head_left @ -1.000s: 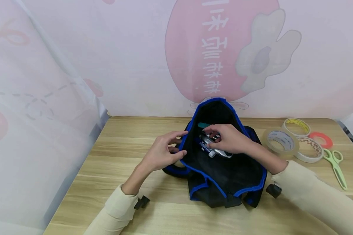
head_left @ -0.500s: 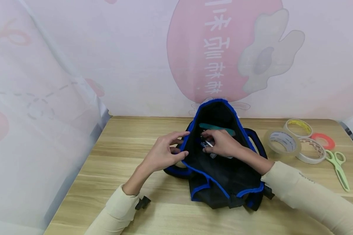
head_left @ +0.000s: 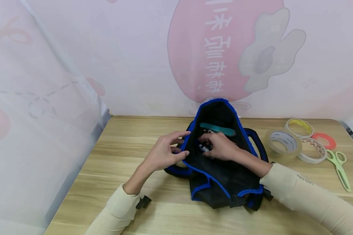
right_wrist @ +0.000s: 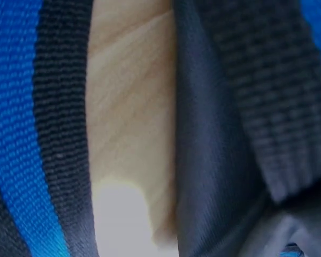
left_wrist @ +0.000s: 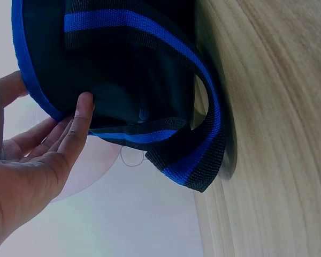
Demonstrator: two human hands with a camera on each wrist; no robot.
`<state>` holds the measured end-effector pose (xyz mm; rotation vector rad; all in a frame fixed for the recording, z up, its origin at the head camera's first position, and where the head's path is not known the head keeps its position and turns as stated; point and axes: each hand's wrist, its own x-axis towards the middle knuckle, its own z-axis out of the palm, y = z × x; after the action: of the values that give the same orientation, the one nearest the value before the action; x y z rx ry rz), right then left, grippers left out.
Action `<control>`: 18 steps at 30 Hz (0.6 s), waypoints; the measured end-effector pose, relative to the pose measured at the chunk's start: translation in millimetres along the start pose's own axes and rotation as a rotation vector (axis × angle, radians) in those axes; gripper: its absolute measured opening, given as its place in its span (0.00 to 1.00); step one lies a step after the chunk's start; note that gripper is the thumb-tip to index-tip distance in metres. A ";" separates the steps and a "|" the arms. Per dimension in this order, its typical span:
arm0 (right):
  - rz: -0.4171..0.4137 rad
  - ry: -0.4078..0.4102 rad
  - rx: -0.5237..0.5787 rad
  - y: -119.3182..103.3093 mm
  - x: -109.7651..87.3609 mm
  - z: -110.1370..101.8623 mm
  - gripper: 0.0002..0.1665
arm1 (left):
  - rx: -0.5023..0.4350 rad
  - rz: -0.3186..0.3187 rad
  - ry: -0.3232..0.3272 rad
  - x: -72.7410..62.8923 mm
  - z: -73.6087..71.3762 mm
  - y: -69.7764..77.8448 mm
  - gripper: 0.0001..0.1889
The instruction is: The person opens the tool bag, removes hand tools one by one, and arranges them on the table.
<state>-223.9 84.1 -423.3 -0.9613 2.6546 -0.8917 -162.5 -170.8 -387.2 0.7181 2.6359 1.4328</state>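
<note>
A black fabric bag (head_left: pixel 229 169) with blue trim lies on the table, mouth open toward the head camera. My left hand (head_left: pixel 166 150) holds its left rim, fingers along the outer wall and thumb at the edge. In the left wrist view the left hand (left_wrist: pixel 48 144) pinches the blue-edged rim (left_wrist: pixel 29 69). My right hand (head_left: pixel 220 147) is inside the bag, fingers bent around a small dark-blue item (head_left: pixel 204 147) with white print. Whether they grip it is unclear. A teal strip-like object (head_left: pixel 217 129) lies behind that hand. The right wrist view shows only bag fabric, a strap (right_wrist: pixel 59 128) and wood.
Right of the bag on the wooden table (head_left: pixel 129 140) lie a clear tape roll (head_left: pixel 294 147), a white tape roll (head_left: pixel 314 160), a yellow-lined tape roll (head_left: pixel 288 125), a red ring-shaped roll (head_left: pixel 330 142) and green scissors (head_left: pixel 341 173). A printed cloth (head_left: pixel 120 58) hangs behind.
My right hand has lowered into the bag, its fingers coming round the dark-blue item; the silver item seen earlier is now mostly hidden. The teal object shows more. My left hand stays at the rim.
</note>
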 end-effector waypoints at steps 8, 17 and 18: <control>-0.003 0.005 -0.061 -3.8 -0.2 3.9 0.29 | 0.003 0.003 -0.001 0.8 -0.2 1.2 0.33; 0.021 0.010 -0.189 -14.7 -2.1 5.5 0.27 | -0.020 0.002 -0.007 -0.6 -0.3 0.5 0.33; 0.031 0.007 -0.179 -15.1 -2.7 5.5 0.26 | -0.023 0.002 -0.007 -0.6 -0.3 0.2 0.33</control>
<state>-212.0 74.0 -418.8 -0.9532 2.7846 -0.6608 -162.1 -171.2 -387.0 0.7218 2.6098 1.4559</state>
